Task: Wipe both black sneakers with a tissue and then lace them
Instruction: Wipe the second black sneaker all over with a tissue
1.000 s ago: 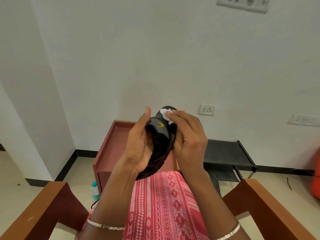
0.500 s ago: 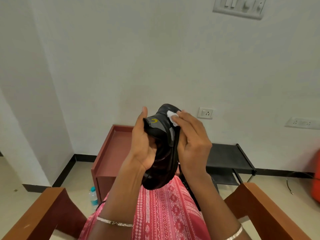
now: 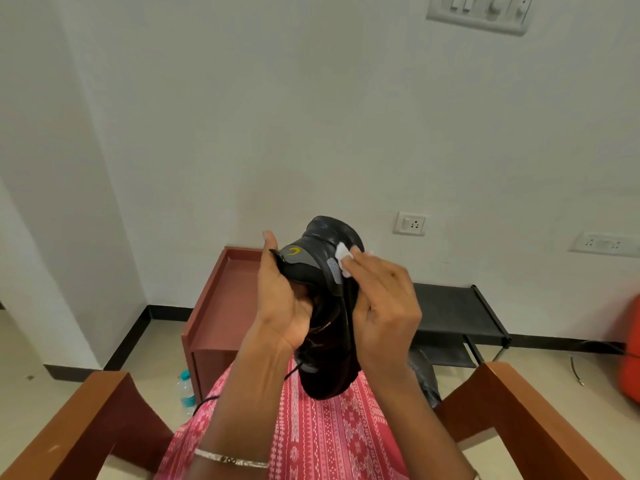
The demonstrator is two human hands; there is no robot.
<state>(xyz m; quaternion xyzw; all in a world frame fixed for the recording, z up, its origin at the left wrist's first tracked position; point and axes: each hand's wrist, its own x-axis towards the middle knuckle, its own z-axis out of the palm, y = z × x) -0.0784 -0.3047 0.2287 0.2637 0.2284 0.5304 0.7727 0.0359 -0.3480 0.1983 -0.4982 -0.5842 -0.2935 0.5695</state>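
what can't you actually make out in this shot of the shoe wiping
Head view only:
- tissue: mostly hidden under the right hand; only a corner shows.
- sneaker lacing: covered by the left hand; one lace end hangs loose.
- dark shape behind the right forearm: maybe the other shoe, cannot tell.
- switch panel: cut off by the top edge.

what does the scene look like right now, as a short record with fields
left hand: grips the sneaker at its opening, above the lap
right hand: presses the tissue on the sneaker's side
sneaker: black, stood on end
lace: hangs loose under the left hand
stage: wiping; lacing not yet done
floor: bottle beside the cabinet; rack by the wall
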